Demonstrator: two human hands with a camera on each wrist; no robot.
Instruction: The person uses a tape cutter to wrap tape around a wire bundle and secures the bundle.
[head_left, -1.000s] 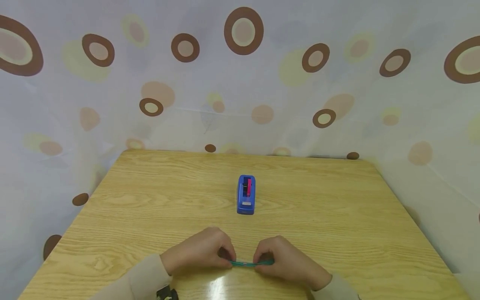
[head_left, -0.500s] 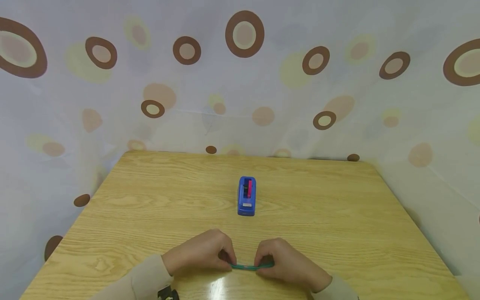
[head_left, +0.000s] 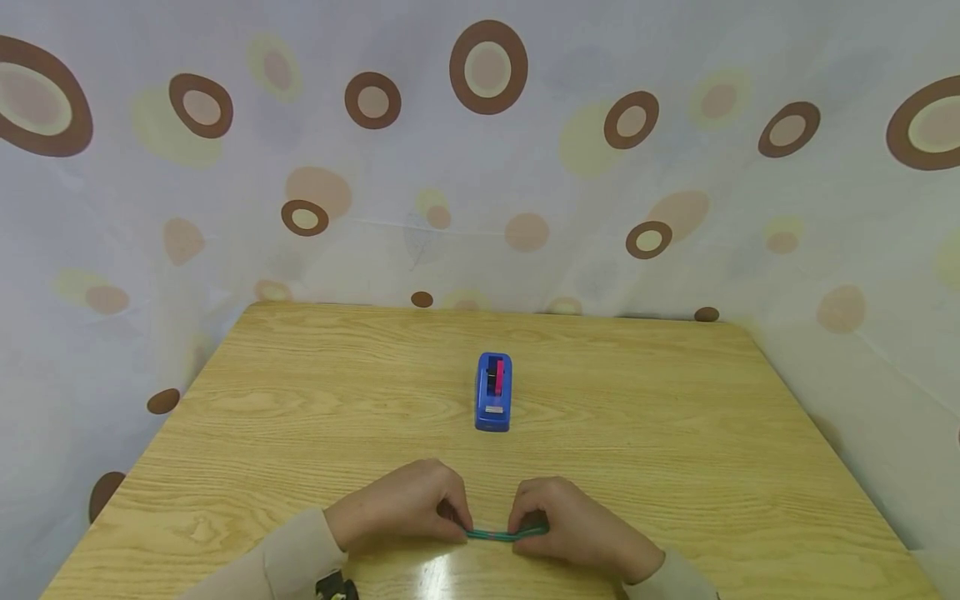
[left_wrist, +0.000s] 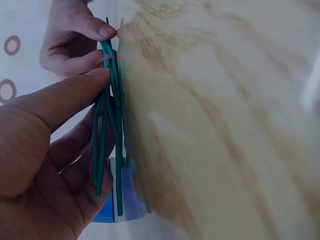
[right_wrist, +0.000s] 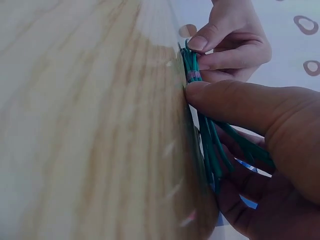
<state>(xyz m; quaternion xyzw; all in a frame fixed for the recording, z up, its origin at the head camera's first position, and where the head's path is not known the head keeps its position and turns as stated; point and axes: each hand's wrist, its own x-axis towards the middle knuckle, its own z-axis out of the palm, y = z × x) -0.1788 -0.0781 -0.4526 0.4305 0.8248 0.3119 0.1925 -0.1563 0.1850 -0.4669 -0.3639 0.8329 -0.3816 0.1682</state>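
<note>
Low over the front of the table, both hands hold a bundle of thin green stem-like strands [head_left: 491,535]. A narrow pinkish band [right_wrist: 193,75] circles its middle. My left hand [head_left: 408,504] pinches the bundle on one side of the band between thumb and fingers. On the other side, my right hand [head_left: 573,529] pinches it in the same way. In the left wrist view, loose strand ends [left_wrist: 120,190] fan out past the left thumb. The palms and fingers hide parts of the strands.
A blue tape dispenser [head_left: 492,417] with a pink wheel stands beyond the hands, near the middle of the wooden table [head_left: 315,400]. Patterned cloth [head_left: 525,183] hangs behind the table and along its sides.
The view has shifted slightly. Both hands keep their pinch on the green bundle, and its middle shows small changes in angle between them. The tape dispenser stays in place.
</note>
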